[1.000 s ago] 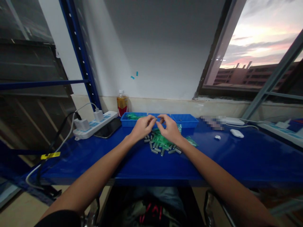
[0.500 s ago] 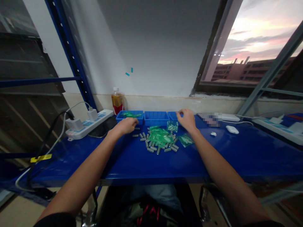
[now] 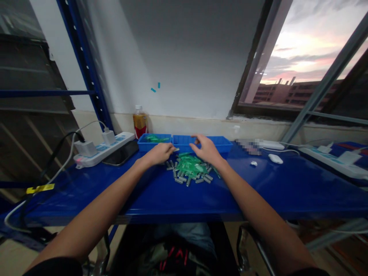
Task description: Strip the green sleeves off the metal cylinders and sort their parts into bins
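My left hand (image 3: 161,153) pinches a small silver metal cylinder (image 3: 176,149) at its fingertips, just in front of the bins. My right hand (image 3: 206,148) is over the back of the pile, thumb and forefinger apart with nothing visible between them. Below both hands lies a heap of green plastic bags (image 3: 189,164), with several metal cylinders (image 3: 188,181) loose around it. Behind stand a left blue bin (image 3: 140,146) containing green bags, a middle blue bin (image 3: 181,148) partly covered by my right hand, and a right blue bin (image 3: 225,148).
At left lie a black phone (image 3: 120,152) and a white power strip (image 3: 110,144) with plugs and cables. A bottle (image 3: 140,122) stands by the wall. To the right are a white earbud case (image 3: 275,158), an earbud (image 3: 253,163) and another power strip (image 3: 330,161).
My right hand has moved left from the right bin to the middle bin. My left hand has shifted slightly right, and a cylinder now shows at its fingertips.
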Demonstrator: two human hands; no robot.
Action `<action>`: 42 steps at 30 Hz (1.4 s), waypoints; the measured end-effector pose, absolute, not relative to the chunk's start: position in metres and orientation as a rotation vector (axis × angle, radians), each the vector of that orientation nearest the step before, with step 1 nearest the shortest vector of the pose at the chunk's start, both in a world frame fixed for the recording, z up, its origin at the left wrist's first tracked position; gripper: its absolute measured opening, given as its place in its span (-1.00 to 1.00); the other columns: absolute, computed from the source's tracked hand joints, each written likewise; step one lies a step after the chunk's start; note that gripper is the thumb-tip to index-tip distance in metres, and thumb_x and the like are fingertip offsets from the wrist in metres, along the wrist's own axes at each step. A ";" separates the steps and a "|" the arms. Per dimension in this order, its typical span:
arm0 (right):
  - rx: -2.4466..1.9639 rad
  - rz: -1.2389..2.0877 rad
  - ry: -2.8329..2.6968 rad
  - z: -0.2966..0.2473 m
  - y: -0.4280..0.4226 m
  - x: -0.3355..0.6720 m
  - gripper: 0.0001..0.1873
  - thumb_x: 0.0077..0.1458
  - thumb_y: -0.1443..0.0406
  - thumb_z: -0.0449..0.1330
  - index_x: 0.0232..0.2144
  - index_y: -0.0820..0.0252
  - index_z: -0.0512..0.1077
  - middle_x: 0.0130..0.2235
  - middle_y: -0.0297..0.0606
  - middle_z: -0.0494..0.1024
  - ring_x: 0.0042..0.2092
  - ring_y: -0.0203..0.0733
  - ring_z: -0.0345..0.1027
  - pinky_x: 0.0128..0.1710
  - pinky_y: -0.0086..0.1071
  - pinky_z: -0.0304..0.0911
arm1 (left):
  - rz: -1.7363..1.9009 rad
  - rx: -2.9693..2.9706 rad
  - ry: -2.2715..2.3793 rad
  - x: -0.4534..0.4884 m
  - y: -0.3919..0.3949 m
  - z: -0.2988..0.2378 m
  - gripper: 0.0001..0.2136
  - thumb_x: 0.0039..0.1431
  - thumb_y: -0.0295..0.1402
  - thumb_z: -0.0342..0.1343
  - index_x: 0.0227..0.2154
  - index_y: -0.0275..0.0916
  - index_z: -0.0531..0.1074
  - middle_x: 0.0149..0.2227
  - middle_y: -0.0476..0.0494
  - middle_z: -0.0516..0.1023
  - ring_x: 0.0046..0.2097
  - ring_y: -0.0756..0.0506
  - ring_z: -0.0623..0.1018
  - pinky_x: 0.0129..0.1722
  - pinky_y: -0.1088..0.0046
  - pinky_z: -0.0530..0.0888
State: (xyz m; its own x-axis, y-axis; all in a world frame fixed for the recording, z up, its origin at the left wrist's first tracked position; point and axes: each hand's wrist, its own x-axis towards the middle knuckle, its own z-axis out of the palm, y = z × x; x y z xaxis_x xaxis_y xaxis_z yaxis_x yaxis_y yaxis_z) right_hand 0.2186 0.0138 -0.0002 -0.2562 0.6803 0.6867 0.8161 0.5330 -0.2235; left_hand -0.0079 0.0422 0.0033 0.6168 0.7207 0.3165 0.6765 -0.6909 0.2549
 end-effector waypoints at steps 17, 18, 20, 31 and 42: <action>-1.157 -0.230 -2.115 -0.004 0.002 0.190 -0.66 0.26 0.22 -0.11 -0.42 0.20 0.38 -0.40 -0.21 0.47 -0.29 -0.19 0.32 -0.26 -0.35 0.13 | 0.979 2.711 0.874 0.003 0.027 0.009 -0.73 0.16 -0.28 -0.02 -0.11 -0.27 0.32 -0.29 -0.12 0.50 -0.34 -0.04 0.46 -0.31 0.44 0.38; -1.147 -0.219 -2.136 -0.005 0.003 0.190 -0.64 0.27 0.23 -0.13 -0.44 0.20 0.37 -0.41 -0.21 0.47 -0.31 -0.20 0.32 -0.27 -0.36 0.12 | 0.985 2.727 0.861 0.003 0.027 0.009 -0.75 0.16 -0.27 -0.01 -0.14 -0.27 0.33 -0.30 -0.12 0.49 -0.35 -0.04 0.46 -0.33 0.45 0.37; -1.117 -0.180 -2.170 -0.005 0.004 0.190 -0.62 0.27 0.23 -0.15 -0.46 0.19 0.37 -0.43 -0.23 0.47 -0.34 -0.22 0.32 -0.29 -0.38 0.12 | 1.010 2.746 0.872 0.002 0.028 0.008 -0.78 0.18 -0.26 -0.03 -0.20 -0.26 0.36 -0.33 -0.11 0.48 -0.35 -0.03 0.45 -0.35 0.47 0.36; -1.086 -0.052 -2.115 -0.002 -0.002 0.189 -0.75 0.21 0.17 -0.01 -0.30 0.20 0.38 -0.41 -0.29 0.45 -0.39 -0.28 0.28 -0.36 -0.42 0.12 | 1.025 2.646 0.943 0.000 0.029 0.007 -0.75 0.22 -0.22 -0.09 -0.22 -0.27 0.38 -0.36 -0.09 0.51 -0.40 -0.03 0.45 -0.37 0.48 0.33; -1.451 -0.445 -1.879 -0.023 0.036 0.228 -0.78 0.15 0.20 0.08 -0.33 0.23 0.42 -0.28 -0.10 0.47 -0.17 -0.06 0.25 -0.16 -0.25 0.12 | 0.510 2.708 1.299 -0.003 0.058 -0.024 -0.77 0.07 -0.37 0.03 -0.20 -0.11 0.47 -0.38 -0.06 0.55 -0.34 -0.09 0.51 -0.40 0.49 0.32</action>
State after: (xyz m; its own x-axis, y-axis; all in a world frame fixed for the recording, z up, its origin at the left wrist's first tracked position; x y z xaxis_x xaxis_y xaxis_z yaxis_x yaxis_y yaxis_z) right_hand 0.2278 0.0364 -0.0227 -0.1167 0.6942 0.7102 0.9391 0.3098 -0.1485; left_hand -0.0034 0.0577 -0.0239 0.5814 0.7722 0.2561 0.7403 -0.6327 0.2272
